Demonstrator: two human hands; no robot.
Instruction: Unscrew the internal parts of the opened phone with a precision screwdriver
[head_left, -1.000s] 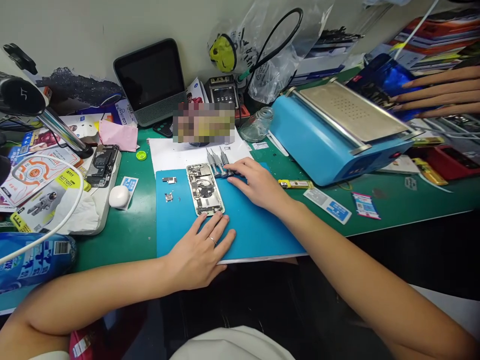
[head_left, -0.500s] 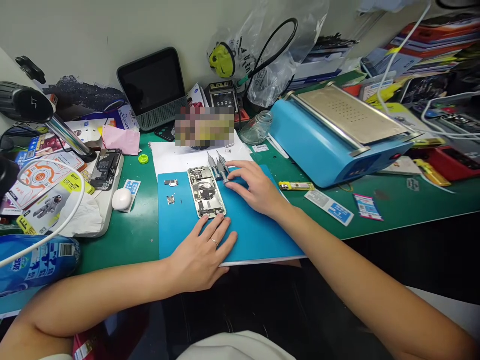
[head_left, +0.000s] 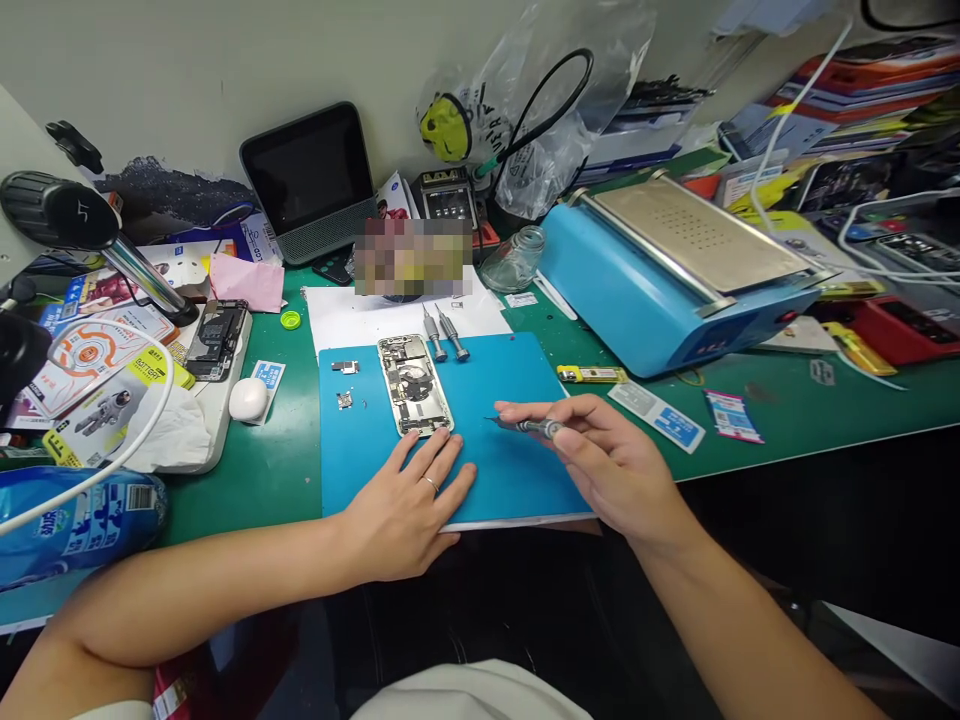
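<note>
An opened phone [head_left: 415, 385] lies on the blue mat [head_left: 517, 375], its inner parts exposed. My left hand [head_left: 416, 495] rests flat with fingers spread, its fingertips at the phone's near edge. In my right hand [head_left: 600, 455] a small grey screwdriver [head_left: 532, 427] is pinched between thumb and fingers, held right of the phone with its thin tip pointing left. Two more screwdrivers [head_left: 450, 335] lie side by side just beyond the phone's right edge. Left of the phone are a small phone part [head_left: 345, 367] and another small metal part [head_left: 344, 400].
A blue machine with a metal plate [head_left: 675, 270] stands at the right. A glass jar [head_left: 517, 258] sits beside it. On the left are a white earphone case [head_left: 247, 400], a second opened phone [head_left: 217, 340] and a blue package [head_left: 82, 530]. A dark screen [head_left: 307, 170] stands behind.
My right hand has moved from the screwdrivers beside the phone toward the near right, and now holds one of them clear of the others. My left hand has stayed in place.
</note>
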